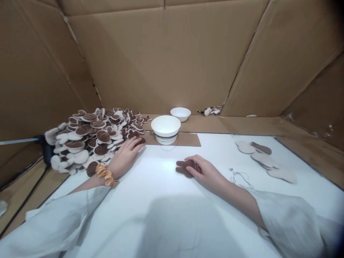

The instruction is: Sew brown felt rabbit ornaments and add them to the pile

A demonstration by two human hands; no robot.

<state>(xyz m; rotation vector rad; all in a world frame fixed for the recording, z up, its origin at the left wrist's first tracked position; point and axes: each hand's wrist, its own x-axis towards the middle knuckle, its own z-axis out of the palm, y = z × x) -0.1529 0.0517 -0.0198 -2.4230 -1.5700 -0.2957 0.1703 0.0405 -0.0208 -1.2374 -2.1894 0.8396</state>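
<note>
My right hand [202,170] pinches a small brown fabric piece with rounded lobes [181,168] between thumb and fingers, at the white tabletop. My left hand [127,154] reaches to the near right edge of a large pile of brown and cream fabric pieces [100,138]. Its fingers are stretched out over a brown piece [141,141] there; whether they grip it I cannot tell, as the fingertips partly cover it. A yellow scrunchie [105,175] is on my left wrist.
A white bowl [166,125] with dark thread wound round its lower part stands on a cardboard strip [189,139]. Behind it sits another white bowl [180,114]. Several loose fabric pieces [264,159] and some dark thread [240,176] lie right. Cardboard walls [161,61] enclose the table.
</note>
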